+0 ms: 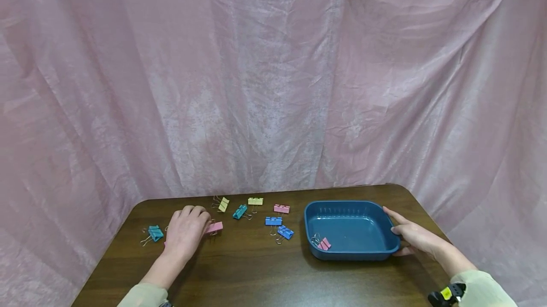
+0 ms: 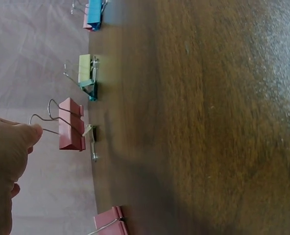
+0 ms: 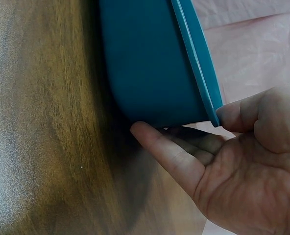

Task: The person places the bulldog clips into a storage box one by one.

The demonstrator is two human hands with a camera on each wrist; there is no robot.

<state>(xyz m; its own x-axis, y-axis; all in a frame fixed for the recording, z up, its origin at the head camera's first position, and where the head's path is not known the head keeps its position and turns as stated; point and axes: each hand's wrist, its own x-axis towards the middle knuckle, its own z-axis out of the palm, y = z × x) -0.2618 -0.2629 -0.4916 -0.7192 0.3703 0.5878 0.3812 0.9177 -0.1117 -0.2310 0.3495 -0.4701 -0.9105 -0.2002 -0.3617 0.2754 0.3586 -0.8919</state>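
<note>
With the right hand [image 1: 413,235] gripping the tray [image 1: 351,250] rim, the left hand [image 1: 184,232] pinching the pink clip [image 1: 214,227] by its wire handle should lift it straight off the table [image 1: 256,273].

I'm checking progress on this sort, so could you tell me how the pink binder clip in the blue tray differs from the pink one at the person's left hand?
The pink clip in the tray lies inside the blue tray, untouched; the pink clip at the left hand sits on the table outside it. The left hand touches that clip's wire handle, while the right hand holds only the tray's edge. Both are pink with wire handles.
</note>
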